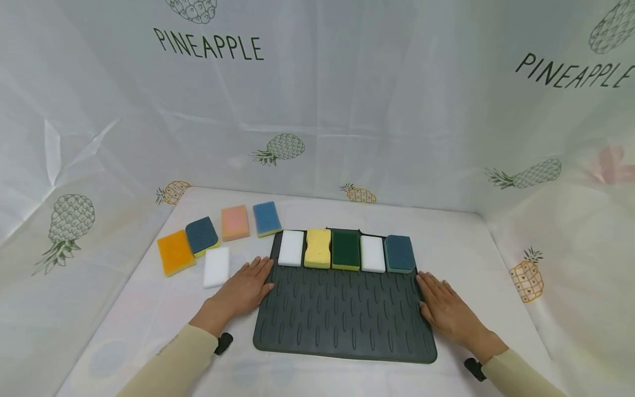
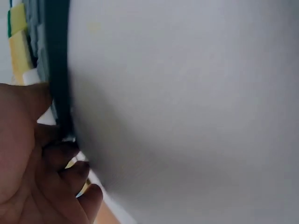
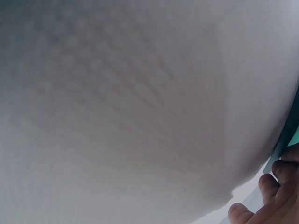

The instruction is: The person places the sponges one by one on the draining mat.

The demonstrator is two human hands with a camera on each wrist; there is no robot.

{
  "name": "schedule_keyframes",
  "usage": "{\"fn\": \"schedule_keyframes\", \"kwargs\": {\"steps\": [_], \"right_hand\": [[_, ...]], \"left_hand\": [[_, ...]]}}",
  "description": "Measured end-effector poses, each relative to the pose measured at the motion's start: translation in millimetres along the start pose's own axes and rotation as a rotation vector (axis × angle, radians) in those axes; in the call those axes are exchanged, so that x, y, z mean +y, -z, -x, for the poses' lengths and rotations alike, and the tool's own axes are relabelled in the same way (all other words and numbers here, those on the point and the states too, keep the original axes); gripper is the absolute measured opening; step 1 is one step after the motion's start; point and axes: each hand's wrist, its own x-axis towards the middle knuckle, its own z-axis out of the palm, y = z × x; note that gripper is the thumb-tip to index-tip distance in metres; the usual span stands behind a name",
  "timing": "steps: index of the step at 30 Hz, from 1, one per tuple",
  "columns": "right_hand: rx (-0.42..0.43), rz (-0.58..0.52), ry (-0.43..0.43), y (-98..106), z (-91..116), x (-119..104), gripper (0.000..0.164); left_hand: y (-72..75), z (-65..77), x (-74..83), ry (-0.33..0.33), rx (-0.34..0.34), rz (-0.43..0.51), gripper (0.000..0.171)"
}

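A dark grey ribbed mat (image 1: 342,314) lies on the white-covered table. Along its far edge stands a row of sponges: a white one (image 1: 290,248), a yellow one (image 1: 317,248), a dark green one (image 1: 345,250), another white one (image 1: 372,253) and a dark blue one (image 1: 399,253). My left hand (image 1: 246,288) rests against the mat's left edge, fingers stretched forward; the left wrist view shows its thumb (image 2: 39,98) at that edge. On the opposite side, my right hand (image 1: 448,309) touches the right edge with extended fingers, partly visible in the right wrist view.
Left of the mat lie several loose sponges: orange (image 1: 176,252), dark blue with yellow (image 1: 202,236), pink (image 1: 235,223), blue (image 1: 267,219) and white (image 1: 216,267). A pineapple-printed sheet (image 1: 397,110) hangs behind and at the sides of the table.
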Motion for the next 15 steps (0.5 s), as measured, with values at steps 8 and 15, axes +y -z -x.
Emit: {"fn": "schedule_keyframes", "kwargs": {"steps": [8, 15], "right_hand": [[-0.007, 0.019, -0.016, 0, 0, -1, 0.062], [-0.016, 0.018, -0.006, 0, 0, -2, 0.063]], "left_hand": [[44.8, -17.3, -15.7, -0.013, 0.124, -0.03, 0.045], [89.9, -47.4, -39.0, -0.028, 0.265, -0.188, 0.039]]}}
